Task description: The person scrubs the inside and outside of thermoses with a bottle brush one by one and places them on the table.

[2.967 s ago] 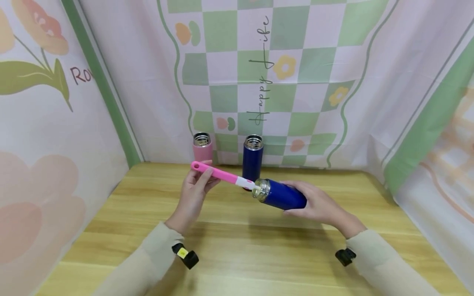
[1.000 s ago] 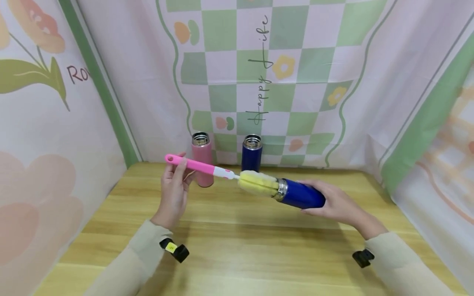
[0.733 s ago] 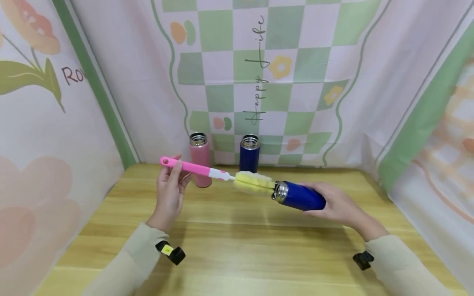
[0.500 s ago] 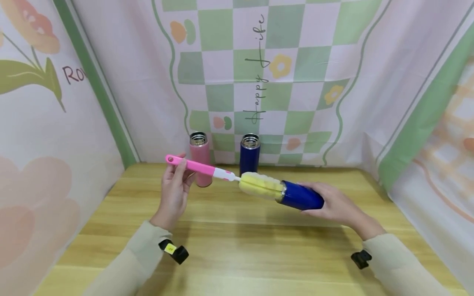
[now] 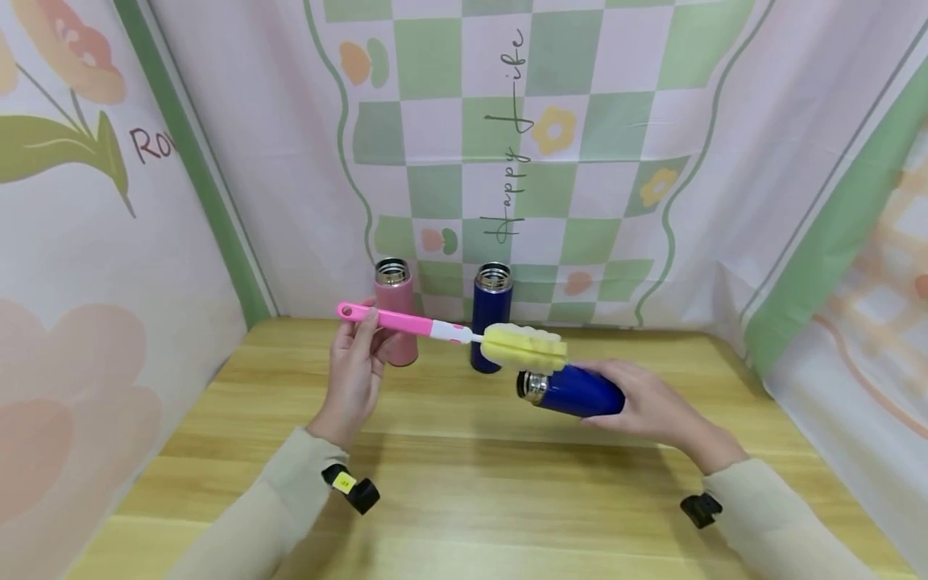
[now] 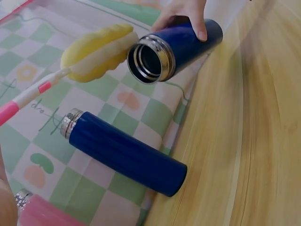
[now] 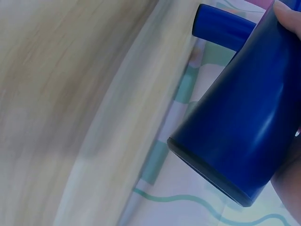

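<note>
My left hand (image 5: 355, 370) pinches the pink handle of a bottle brush (image 5: 406, 322) between thumb and fingers. The brush's yellow and white sponge head (image 6: 96, 54) is wholly outside, just above the mouth of a blue thermos bottle (image 5: 580, 391). My right hand (image 5: 645, 403) grips that bottle round its base end; it is tilted, its open steel mouth (image 6: 150, 59) facing left. In the right wrist view the bottle's lower body (image 7: 244, 117) fills the right side. Most of my left hand is out of the left wrist view.
Behind the hands a second blue bottle (image 5: 491, 322) and a pink bottle (image 5: 395, 310) stand upright without lids on the wooden table (image 5: 464, 499). A checkered cloth (image 5: 500, 137) hangs along the back edge, with more printed cloth at both sides.
Three seconds ago the brush head was inside the blue bottle; it was drawn out leftward and is now clear of the mouth, raised above it. The bottle has shifted slightly left since half a second ago.
</note>
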Demonstrator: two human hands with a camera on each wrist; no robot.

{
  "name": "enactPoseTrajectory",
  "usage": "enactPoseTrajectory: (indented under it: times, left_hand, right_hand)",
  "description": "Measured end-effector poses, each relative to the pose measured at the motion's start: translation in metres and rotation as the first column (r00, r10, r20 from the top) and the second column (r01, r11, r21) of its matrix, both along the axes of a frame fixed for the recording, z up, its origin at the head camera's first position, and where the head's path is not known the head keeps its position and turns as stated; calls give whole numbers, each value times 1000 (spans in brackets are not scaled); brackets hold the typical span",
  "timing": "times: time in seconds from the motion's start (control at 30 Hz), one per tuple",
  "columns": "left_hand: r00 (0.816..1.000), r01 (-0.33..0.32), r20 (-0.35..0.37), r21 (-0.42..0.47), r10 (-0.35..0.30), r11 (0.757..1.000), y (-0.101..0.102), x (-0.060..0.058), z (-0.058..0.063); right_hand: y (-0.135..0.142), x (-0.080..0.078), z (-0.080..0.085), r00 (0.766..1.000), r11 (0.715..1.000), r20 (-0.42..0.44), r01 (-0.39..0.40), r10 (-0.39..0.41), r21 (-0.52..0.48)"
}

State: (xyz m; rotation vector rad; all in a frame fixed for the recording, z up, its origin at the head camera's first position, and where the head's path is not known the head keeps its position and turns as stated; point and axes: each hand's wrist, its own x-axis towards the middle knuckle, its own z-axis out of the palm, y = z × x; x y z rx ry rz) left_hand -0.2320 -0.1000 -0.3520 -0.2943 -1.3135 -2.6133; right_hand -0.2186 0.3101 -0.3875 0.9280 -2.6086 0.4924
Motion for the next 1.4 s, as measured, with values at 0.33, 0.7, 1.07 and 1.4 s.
enactPoseTrajectory:
  times: [0.33, 0.7, 1.07, 1.4]
  left_hand:
    - [999, -42, -18, -34, 41, 999, -5, 0, -2]
    - [996, -66, -74, -137, 56, 988, -5, 1, -7]
    - [995, -86, -59, -142, 78, 986, -10, 3, -7]
    - [994, -95, -71, -122, 87, 988, -14, 4, -8]
  right_hand:
    - [-4, 3, 3, 999, 1000, -38, -25, 25, -5]
    - [-3, 1, 9, 998, 996, -47, -42, 38, -76]
    - [0, 1, 8, 999, 996, -45, -20, 16, -89]
    - [3, 0, 8, 998, 993, 3, 57, -57, -105]
